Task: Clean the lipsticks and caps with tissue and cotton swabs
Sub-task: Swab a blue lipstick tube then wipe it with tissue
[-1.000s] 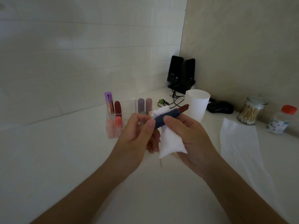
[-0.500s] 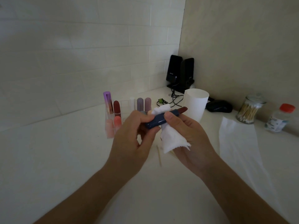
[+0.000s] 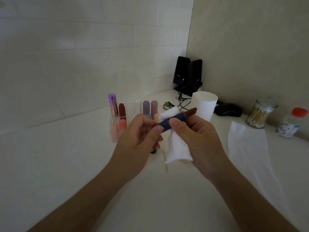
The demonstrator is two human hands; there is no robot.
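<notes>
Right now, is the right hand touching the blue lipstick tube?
Touching. The head view shows the thumb of the right hand pressed onto the blue lipstick tube, with the tissue bunched behind the tube.

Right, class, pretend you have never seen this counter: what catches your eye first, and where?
At centre, the left hand pinches the base of a blue lipstick, its dark red tip exposed, while the right hand holds it against a white tissue. Behind them stands a row of coloured lipsticks, and a jar of cotton swabs sits at the far right.
</notes>
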